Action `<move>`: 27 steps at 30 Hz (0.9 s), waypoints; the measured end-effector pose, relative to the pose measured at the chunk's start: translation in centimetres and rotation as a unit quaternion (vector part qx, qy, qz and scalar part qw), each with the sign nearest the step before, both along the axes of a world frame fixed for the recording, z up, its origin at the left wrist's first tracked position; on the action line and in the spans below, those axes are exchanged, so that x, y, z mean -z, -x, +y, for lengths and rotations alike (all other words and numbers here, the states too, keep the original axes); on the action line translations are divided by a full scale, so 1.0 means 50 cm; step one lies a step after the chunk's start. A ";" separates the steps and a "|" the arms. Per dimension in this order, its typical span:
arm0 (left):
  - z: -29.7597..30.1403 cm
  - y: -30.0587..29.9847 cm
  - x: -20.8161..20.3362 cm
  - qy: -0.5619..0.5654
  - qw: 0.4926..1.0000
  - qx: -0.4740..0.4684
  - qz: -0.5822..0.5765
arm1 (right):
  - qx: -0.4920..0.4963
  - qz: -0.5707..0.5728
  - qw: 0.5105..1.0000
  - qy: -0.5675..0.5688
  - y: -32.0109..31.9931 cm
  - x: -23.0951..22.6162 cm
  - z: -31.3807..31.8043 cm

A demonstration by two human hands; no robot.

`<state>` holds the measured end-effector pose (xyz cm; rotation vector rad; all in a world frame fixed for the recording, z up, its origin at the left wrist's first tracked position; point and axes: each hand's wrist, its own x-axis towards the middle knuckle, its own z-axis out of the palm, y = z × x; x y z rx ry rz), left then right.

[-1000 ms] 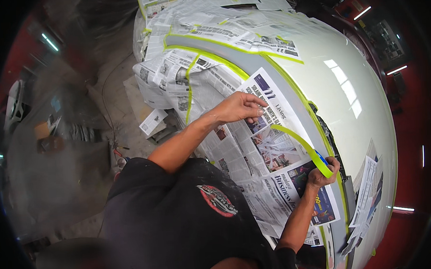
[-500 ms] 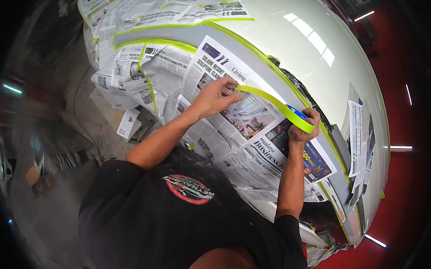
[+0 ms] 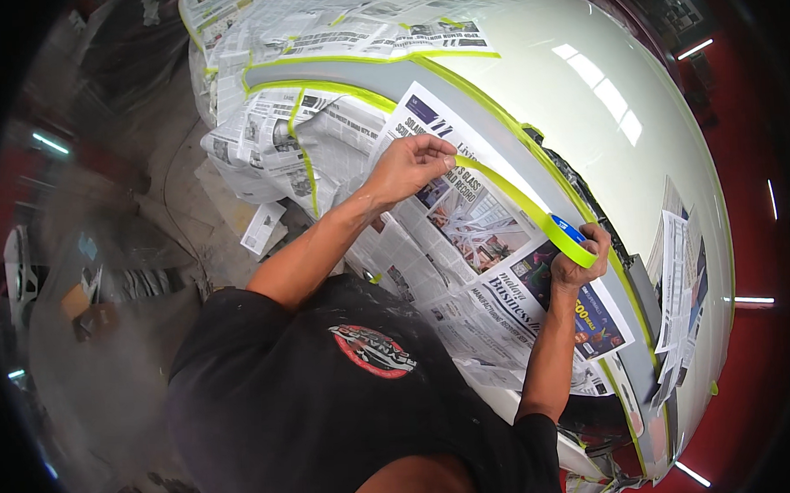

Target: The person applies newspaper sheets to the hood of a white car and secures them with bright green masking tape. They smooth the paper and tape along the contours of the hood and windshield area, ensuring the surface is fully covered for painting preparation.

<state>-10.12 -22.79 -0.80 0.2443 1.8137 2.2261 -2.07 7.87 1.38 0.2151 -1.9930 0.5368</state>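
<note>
Lime tape (image 3: 533, 208) — in both curled hands (image 3: 414, 168) (image 3: 582, 260)

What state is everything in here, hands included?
Left hand: pinching the end of a bright yellow-green tape strip.
Right hand: gripping the roll.
Yellow-green tape roll with blue core: partly unwound.
Printed newspaper sheet: spread out beneath the hands.
Curved matte grey band: edged with tape.
Glossy white curved panel: partly covered by papers.

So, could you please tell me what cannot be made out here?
In the head view:
Free end of the yellow-green tape: hidden by the left hand.
Surface under the newspaper sheets: covered by them.
Their fine print: too small.
White panel: cut off at the top.
</note>
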 end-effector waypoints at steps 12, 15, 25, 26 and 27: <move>-0.099 0.115 -0.015 0.150 0.987 0.053 -0.021 | -0.012 -0.011 1.000 -0.010 0.003 -0.008 -0.009; -0.044 0.030 0.004 0.145 0.981 0.076 -0.103 | -0.006 -0.016 1.000 -0.020 0.004 -0.008 -0.010; 0.088 -0.135 0.076 0.209 0.976 0.010 0.055 | 0.000 -0.020 1.000 -0.017 0.002 -0.013 -0.015; 0.094 -0.134 0.092 0.167 0.986 0.011 0.021 | 0.002 -0.023 1.000 -0.016 0.001 -0.011 -0.012; 0.099 -0.129 0.112 0.125 0.992 0.009 -0.013 | 0.001 -0.025 1.000 -0.016 0.001 -0.009 -0.011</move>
